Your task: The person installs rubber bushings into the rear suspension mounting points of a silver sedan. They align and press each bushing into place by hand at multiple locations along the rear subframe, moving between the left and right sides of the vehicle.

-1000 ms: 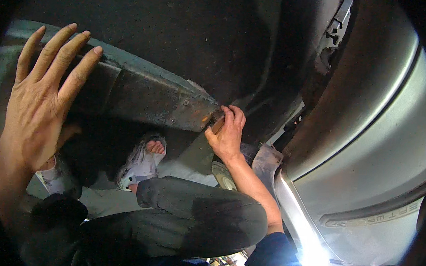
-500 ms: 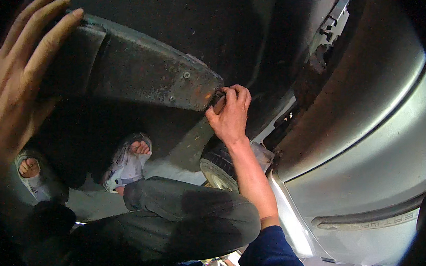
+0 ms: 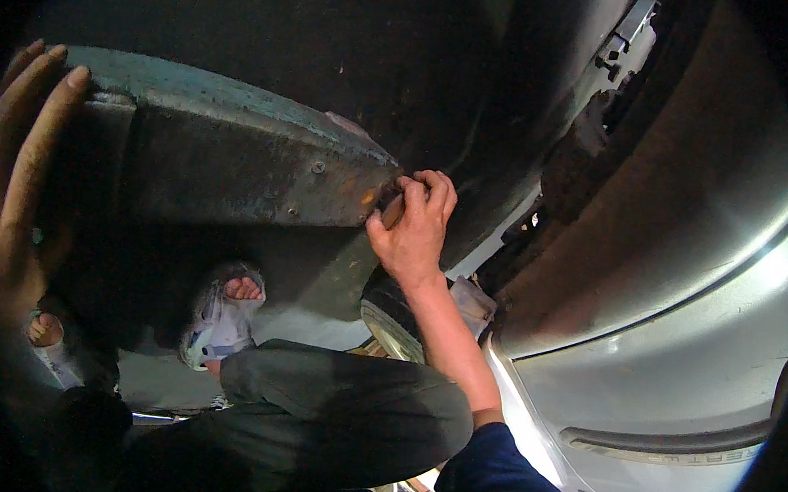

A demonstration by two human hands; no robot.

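Observation:
A long, dark, slightly curved car part (image 3: 237, 160), worn and scuffed, spans the left and middle of the view. Two small round fasteners and an orange rusty patch show near its right end. My left hand (image 3: 14, 187) wraps its far-left portion, long fingers over the upper edge and the thumb dim below. At the tapered right end, my right hand (image 3: 417, 238) pinches the tip between thumb and curled fingers. The part's left end is partly hidden behind my left hand and in shadow.
A silver car body panel (image 3: 657, 370) with a dark trim strip (image 3: 671, 441) curves along the right. Exposed brackets (image 3: 627, 44) line its upper opening. A tyre (image 3: 390, 313) sits behind my right forearm. My bent knee (image 3: 438, 411) and sandalled feet (image 3: 227, 312) are below.
The part and both hands sit lower and further left in the view, the left end most of all. The whole view has shifted slightly too. Both hands keep their holds.

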